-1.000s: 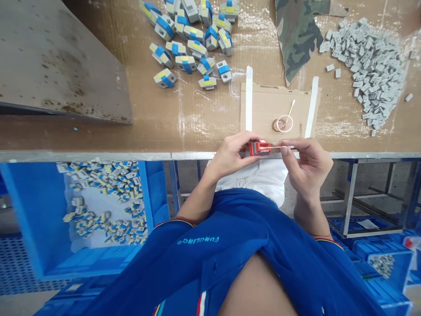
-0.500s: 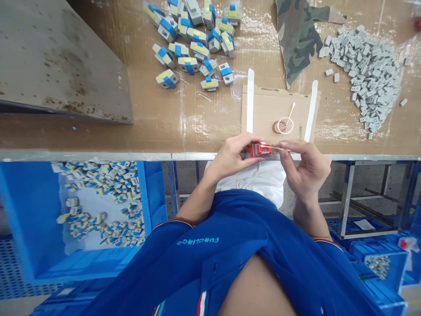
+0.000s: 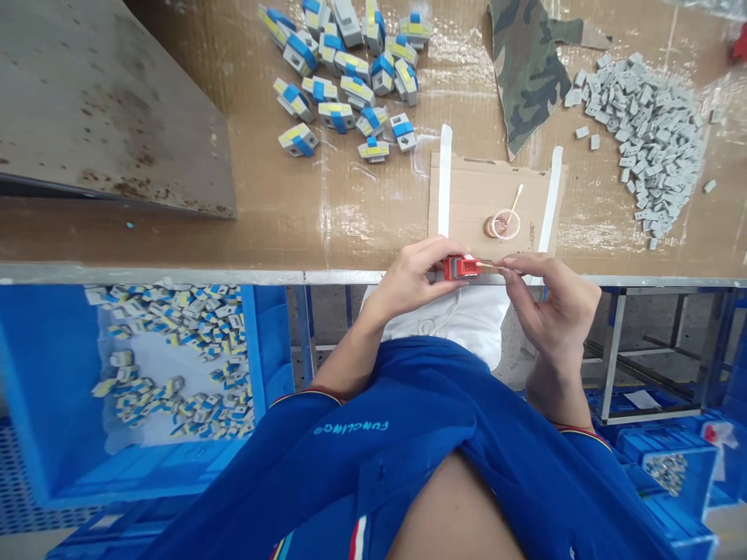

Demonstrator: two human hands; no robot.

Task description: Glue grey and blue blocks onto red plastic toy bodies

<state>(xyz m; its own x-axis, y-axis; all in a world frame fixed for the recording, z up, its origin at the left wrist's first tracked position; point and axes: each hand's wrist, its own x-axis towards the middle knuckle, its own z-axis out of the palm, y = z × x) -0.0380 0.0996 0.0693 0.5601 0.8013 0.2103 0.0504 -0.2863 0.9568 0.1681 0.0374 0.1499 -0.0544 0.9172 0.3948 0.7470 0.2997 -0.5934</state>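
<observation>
At the table's front edge my left hand (image 3: pixel 413 274) is closed around a small red and grey plastic part (image 3: pixel 461 267), its fingers above and below it. My right hand (image 3: pixel 552 303) pinches a thin cotton swab (image 3: pixel 490 266), whose tip is at the right end of the red part; I cannot tell whether it touches. Just beyond the hands, a small clear cup (image 3: pixel 502 225) with pinkish contents stands on a taped-down cardboard sheet (image 3: pixel 472 187). A second cotton swab (image 3: pixel 516 198) leans in the cup.
Grey, blue and yellow plastic pieces (image 3: pixel 337 117) lie at the back left. Small grey blocks (image 3: pixel 659 148) are heaped at the right, beside camouflage cloth (image 3: pixel 525 70). A stained metal box (image 3: pixel 110 117) stands left. Below the table sits a blue crate (image 3: pixel 58 373) of similar pieces.
My right hand has drawn a little to the right, and the swab tip has shifted from the middle of the red part to its right end. My left hand stays nearly still.
</observation>
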